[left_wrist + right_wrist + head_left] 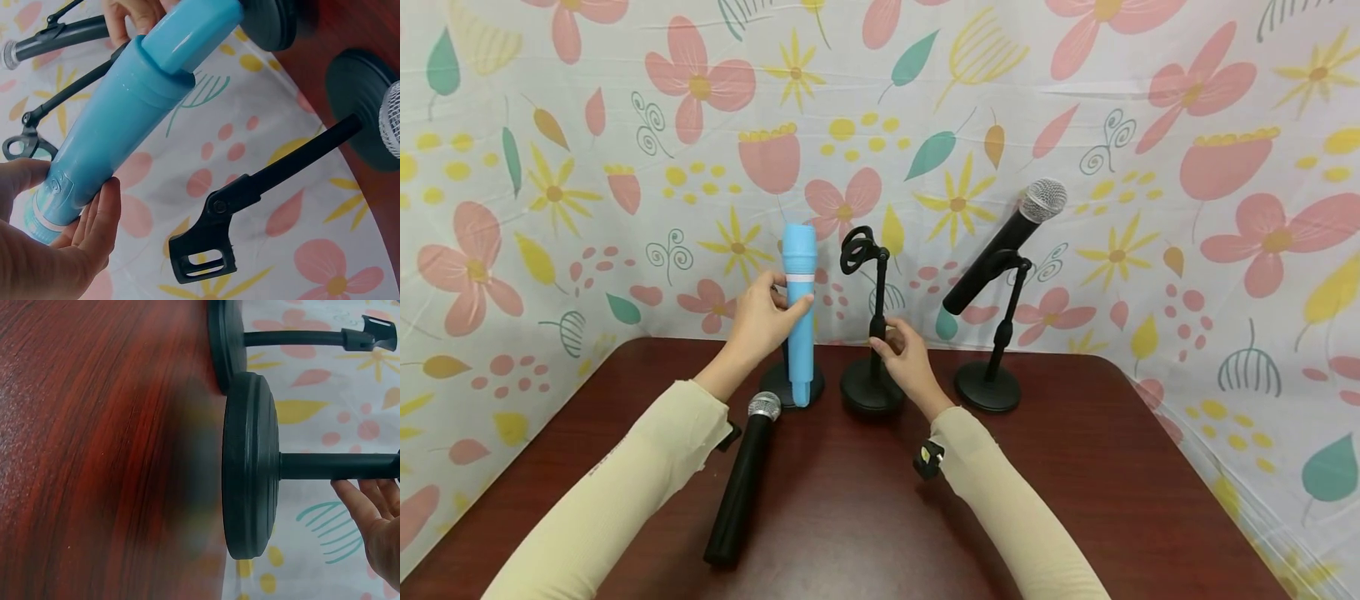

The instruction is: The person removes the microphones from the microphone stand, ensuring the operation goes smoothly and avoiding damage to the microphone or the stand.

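My left hand (758, 318) holds a light blue microphone (801, 333) upright, head end up, in front of the left desk stand (772, 382). In the left wrist view, the thumb and fingers grip the blue microphone (106, 137) near its white band, and the left stand's clip (203, 256) holds nothing. My right hand (912, 362) pinches the pole of the middle black microphone stand (871, 390), whose ring-like clip holds nothing. Its round base (250, 469) fills the middle of the right wrist view; whether it touches the table cannot be told.
A black microphone (741, 483) with a silver mesh head lies on the brown table (850, 517), near my left forearm. Another black microphone (992, 260) sits tilted in the right stand (988, 387). A flower-patterned cloth (865, 100) hangs behind the table.
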Available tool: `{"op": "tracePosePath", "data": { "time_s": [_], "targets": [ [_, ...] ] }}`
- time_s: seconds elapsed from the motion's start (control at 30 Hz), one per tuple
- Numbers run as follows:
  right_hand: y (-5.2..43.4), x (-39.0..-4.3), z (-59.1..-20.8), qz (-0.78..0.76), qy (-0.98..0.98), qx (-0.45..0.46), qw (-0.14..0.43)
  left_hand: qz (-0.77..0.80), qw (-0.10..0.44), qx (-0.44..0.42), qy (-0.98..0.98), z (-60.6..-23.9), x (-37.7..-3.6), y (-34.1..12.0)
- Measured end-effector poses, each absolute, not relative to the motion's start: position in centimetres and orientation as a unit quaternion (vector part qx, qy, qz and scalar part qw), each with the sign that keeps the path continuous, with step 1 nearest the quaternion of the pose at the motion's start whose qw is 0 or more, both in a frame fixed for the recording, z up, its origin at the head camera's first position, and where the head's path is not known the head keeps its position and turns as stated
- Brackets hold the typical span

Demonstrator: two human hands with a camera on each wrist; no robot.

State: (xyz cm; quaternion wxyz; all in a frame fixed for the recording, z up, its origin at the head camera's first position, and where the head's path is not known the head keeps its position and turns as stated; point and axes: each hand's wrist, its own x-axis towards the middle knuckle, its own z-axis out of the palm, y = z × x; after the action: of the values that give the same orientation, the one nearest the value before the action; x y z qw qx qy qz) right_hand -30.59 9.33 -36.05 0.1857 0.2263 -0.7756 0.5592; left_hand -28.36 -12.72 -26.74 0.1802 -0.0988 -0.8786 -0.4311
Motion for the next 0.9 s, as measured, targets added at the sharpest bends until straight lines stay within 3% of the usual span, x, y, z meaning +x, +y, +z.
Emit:
{"op": "tracePosePath", "data": {
  "time_s": [0.3,0.53,0.9],
  "targets": [
    [9.2,-32.6,-37.7,0.57,-0.773,0.215,0.178,-0.395,0.167,-0.099,-0.898,-28.1,-27.6,-12.8],
    [8.9,-30.7,-36.1,0.569,-0.774,0.222,0.166,-0.381,0.145,-0.097,-0.908,-29.3,-27.2,-13.1],
    [8.9,-31.5,-37.3,0.567,-0.776,0.218,0.166,-0.364,0.126,-0.098,-0.918,-31.0,-26.9,-13.3]
  ]
}}
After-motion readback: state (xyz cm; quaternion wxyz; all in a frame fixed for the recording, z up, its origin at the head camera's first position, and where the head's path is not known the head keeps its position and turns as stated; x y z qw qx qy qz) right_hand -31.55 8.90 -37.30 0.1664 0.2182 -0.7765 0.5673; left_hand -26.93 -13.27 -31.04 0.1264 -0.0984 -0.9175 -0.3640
